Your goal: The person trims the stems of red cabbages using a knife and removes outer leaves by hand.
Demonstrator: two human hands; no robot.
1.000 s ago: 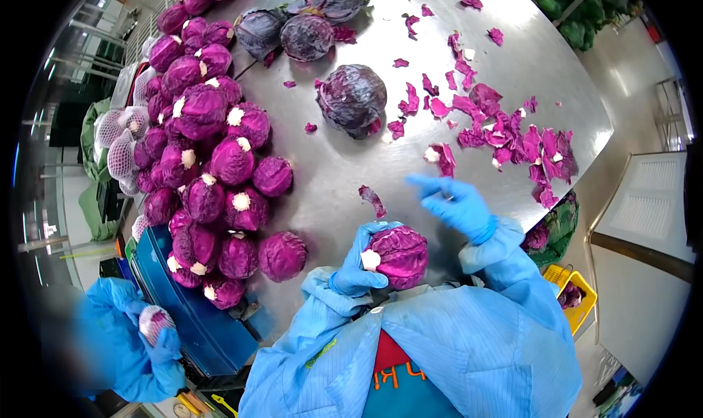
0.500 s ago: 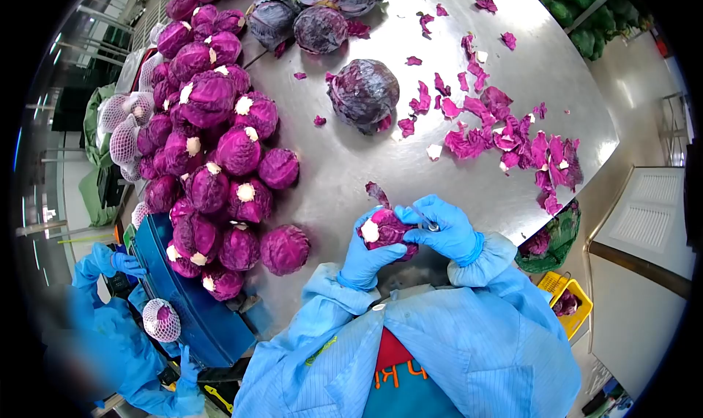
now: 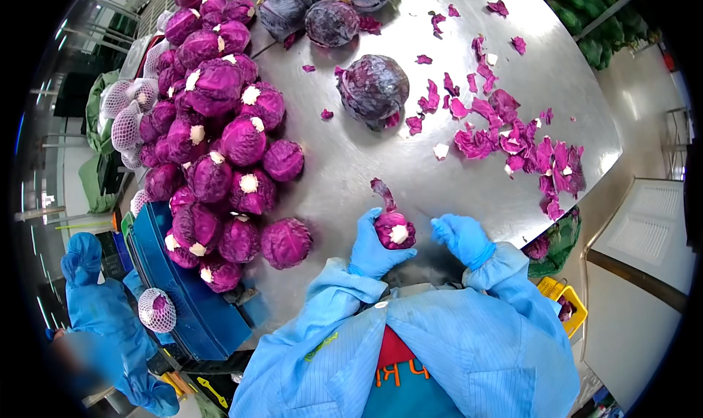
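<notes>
My left hand (image 3: 373, 248), in a blue glove, grips a small red cabbage (image 3: 388, 224) from its left side. The cabbage's pale cut stem faces up and right, and a loose strip of leaf (image 3: 381, 192) sticks up from its top. To the right, apart from the cabbage, my gloved right hand (image 3: 466, 241) is closed with its fingers curled. What it holds, if anything, is hidden. Beyond both hands a whole dark cabbage (image 3: 373, 90) with its outer leaves on sits on the steel table (image 3: 322, 198).
Many trimmed purple cabbages (image 3: 245, 141) are heaped on the left. Darker cabbages (image 3: 332, 23) lie at the back. Torn leaves (image 3: 505, 136) are scattered on the right. A blue bin (image 3: 192, 301) stands lower left, near a co-worker (image 3: 102, 301). A yellow crate (image 3: 575, 308) is lower right.
My right hand has moved away from the cabbage to the right. My left hand has turned it, so the cut stem now points right. The co-worker has shifted beside the bin.
</notes>
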